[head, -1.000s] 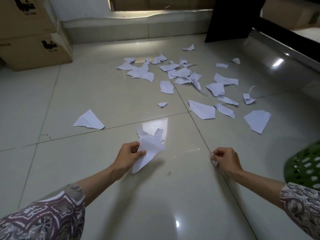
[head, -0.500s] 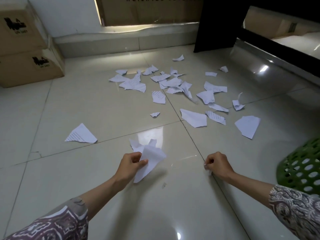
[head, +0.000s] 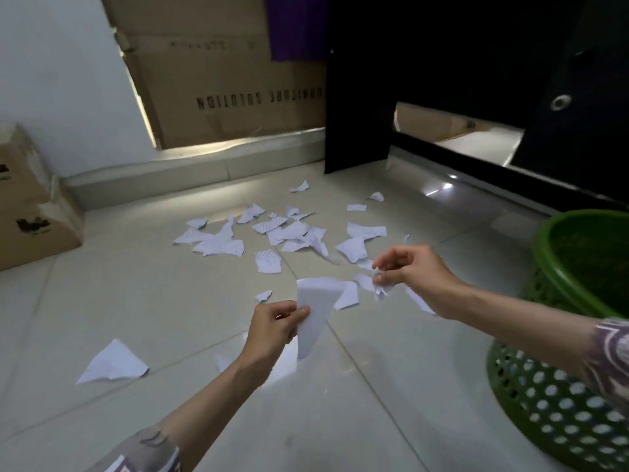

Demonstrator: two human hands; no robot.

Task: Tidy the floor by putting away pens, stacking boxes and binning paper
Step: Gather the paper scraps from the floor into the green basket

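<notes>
Hands (head: 272,330) (head: 413,274) pinch paper scraps (head: 315,311) near green basket's rim (head: 544,253).

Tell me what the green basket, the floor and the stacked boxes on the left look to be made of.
Green basket: likely moulded plastic, slightly glossy, its wall pierced with even round holes.
Floor: looks like glazed ceramic tile, pale and shiny, with grout lines and light glare.
Stacked boxes: brown cardboard, matte, with folded edges and dark printed marks.

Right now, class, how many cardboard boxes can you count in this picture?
4. Two stacked at the left edge, upper box on lower box; one large box against the back wall; one behind the dark furniture. Others may be hidden.
</notes>
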